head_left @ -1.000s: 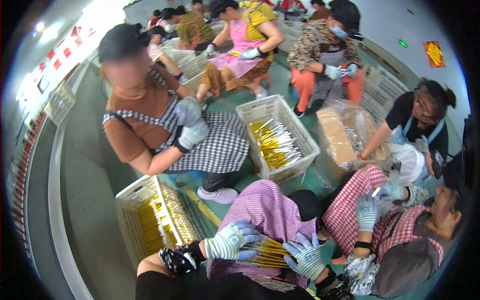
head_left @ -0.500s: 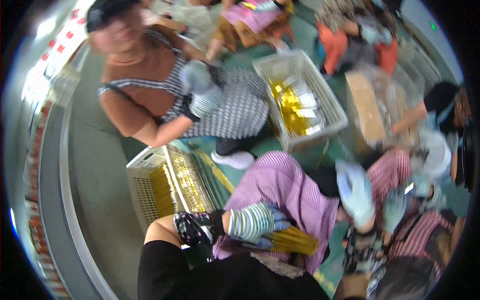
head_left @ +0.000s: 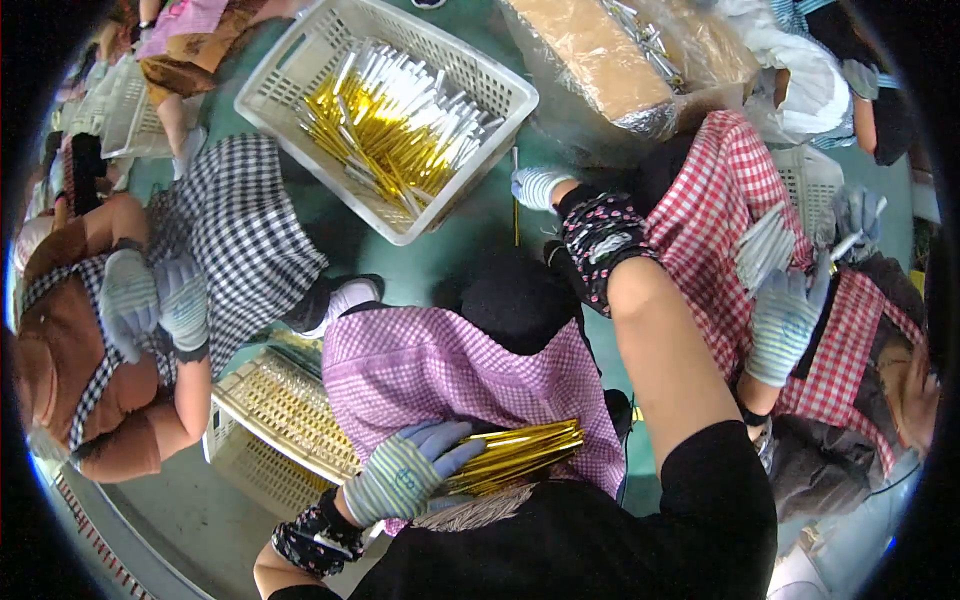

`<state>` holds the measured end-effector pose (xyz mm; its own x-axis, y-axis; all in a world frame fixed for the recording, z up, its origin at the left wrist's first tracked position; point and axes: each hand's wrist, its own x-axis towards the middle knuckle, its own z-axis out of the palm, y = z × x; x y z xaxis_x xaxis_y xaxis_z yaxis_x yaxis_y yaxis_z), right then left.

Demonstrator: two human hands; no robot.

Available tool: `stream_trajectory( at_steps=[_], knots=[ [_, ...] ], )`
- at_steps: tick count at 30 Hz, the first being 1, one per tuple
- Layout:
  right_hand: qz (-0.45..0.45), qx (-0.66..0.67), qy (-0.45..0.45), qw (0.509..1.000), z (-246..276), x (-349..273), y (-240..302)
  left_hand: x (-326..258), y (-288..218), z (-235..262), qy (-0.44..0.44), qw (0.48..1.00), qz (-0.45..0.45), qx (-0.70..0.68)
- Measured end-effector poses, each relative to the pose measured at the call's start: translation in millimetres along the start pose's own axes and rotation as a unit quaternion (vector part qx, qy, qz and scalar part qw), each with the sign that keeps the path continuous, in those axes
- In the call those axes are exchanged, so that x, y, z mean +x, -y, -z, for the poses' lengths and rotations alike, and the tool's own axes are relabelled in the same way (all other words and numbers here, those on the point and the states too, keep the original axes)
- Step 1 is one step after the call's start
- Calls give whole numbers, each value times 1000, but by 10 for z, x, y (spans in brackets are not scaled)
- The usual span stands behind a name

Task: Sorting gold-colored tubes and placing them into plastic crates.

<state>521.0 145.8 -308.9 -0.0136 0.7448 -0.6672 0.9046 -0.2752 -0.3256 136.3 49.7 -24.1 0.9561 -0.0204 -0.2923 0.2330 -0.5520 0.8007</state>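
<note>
Gold sticks (head_left: 515,452) lie in a bundle on the pink checked apron (head_left: 440,370) over the person's lap. Left hand (head_left: 415,465), in a striped work glove, rests on the bundle's near end, fingers (head_left: 450,440) curled loosely over the sticks. Right hand (head_left: 537,186), also gloved, reaches down to the green floor (head_left: 470,250) beside a single gold stick (head_left: 516,205); whether its fingers are spread or pinching cannot be told. White basket (head_left: 300,60) of gold and white sticks stands just beyond. Second basket (head_left: 265,420) sits left of the lap.
</note>
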Motion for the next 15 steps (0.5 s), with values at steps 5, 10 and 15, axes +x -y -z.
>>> stream_trajectory(
  at_steps=[5,10,15],
  knots=[
    [-171,193,-3,966,-621,443,-157,39,0,45,-20,999,46,-14],
    [-251,164,-2,954,-722,590,-212,-21,42,-73,-34,996,72,-34],
    [-270,214,21,939,-743,583,-116,-78,39,-165,-58,995,84,-25]
  ],
)
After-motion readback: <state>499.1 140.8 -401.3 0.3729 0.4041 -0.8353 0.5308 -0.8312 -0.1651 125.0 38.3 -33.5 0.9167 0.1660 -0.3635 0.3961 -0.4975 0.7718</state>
